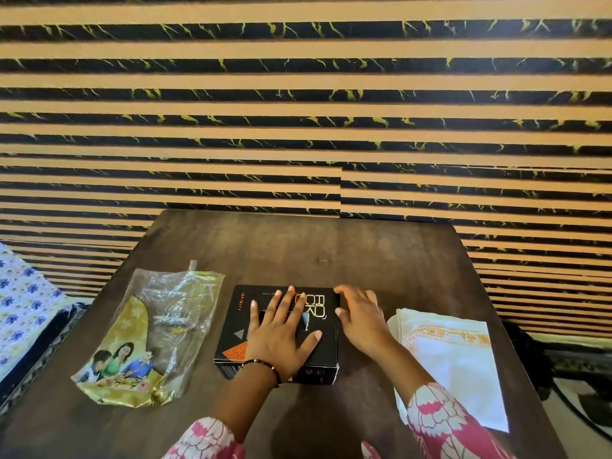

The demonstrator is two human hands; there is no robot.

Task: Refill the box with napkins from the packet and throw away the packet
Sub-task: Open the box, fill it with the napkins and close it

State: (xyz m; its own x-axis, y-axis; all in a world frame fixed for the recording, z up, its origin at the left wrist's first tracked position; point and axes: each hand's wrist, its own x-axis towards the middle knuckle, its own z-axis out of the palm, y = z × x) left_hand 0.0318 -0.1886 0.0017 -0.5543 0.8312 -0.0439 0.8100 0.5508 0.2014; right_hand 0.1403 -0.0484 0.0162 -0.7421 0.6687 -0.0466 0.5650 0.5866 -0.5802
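A black box (238, 329) with orange print lies flat in the middle of the dark wooden table (314, 253), its lid down. My left hand (281, 332) rests flat on the lid, fingers spread. At the box's far right corner my right hand (359, 314) touches the edge with fingers apart. The empty plastic packet (149, 339), clear with a yellow printed part, lies crumpled to the left of the box. To the right of the box sits a stack of white napkins (453, 356) with an orange pattern, partly under my right sleeve.
A striped black and tan wall (298, 111) rises right behind the table. A bed with blue-flowered cloth (23, 306) stands at the left. Dark objects and a cable (576, 385) lie on the floor at the right.
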